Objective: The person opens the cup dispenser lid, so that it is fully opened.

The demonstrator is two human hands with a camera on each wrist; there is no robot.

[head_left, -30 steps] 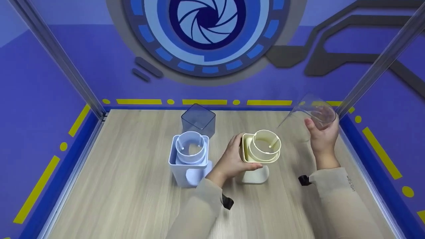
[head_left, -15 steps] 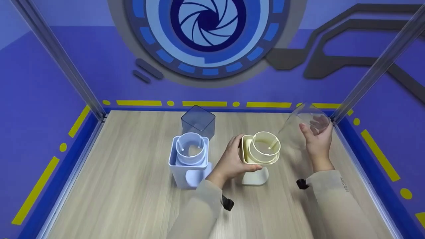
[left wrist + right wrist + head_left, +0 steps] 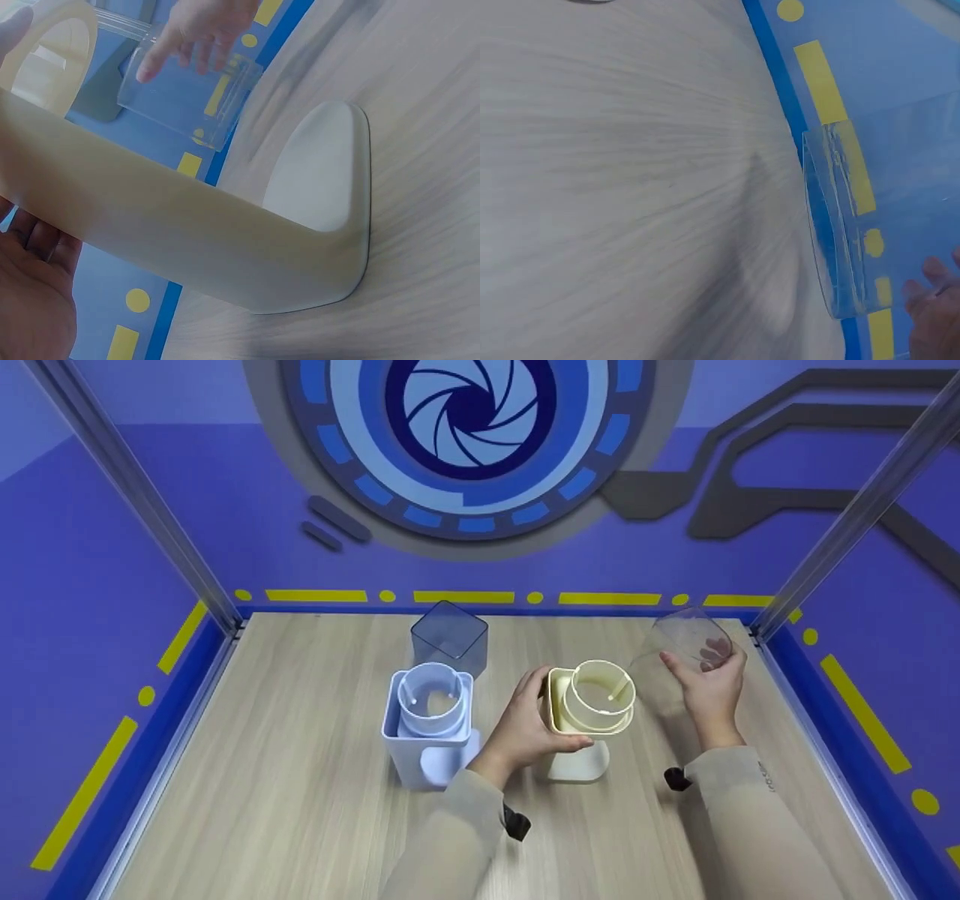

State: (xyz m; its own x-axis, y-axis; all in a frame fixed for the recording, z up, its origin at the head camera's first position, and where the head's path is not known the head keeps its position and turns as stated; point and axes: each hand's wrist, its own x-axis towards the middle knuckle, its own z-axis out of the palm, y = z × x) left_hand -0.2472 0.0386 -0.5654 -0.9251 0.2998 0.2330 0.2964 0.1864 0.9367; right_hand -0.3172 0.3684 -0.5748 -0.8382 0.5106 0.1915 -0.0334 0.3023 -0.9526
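Note:
My left hand (image 3: pixel 525 727) grips the upper part of a cream dispenser stand (image 3: pixel 598 720), its thumb along the front and fingers at the left side. The stand has a round open ring on top and a flat foot (image 3: pixel 315 172) on the table. To the right, my right hand (image 3: pixel 709 694) holds a clear plastic container (image 3: pixel 675 641) by its side, tilted, close over the table's back right part. Fingers show through its transparent wall. In the right wrist view, the container's open-looking edge (image 3: pixel 829 225) points toward the table.
A light blue dispenser stand (image 3: pixel 431 725) of the same shape stands left of the cream one. Behind it is a smoky grey square container (image 3: pixel 450 641). Blue panels with yellow marks (image 3: pixel 611 598) wall in the wooden table (image 3: pixel 285 780).
My right hand has brought the clear container lower and a little to the left. My left hand keeps its grip on the cream dispenser stand, which has stayed in place.

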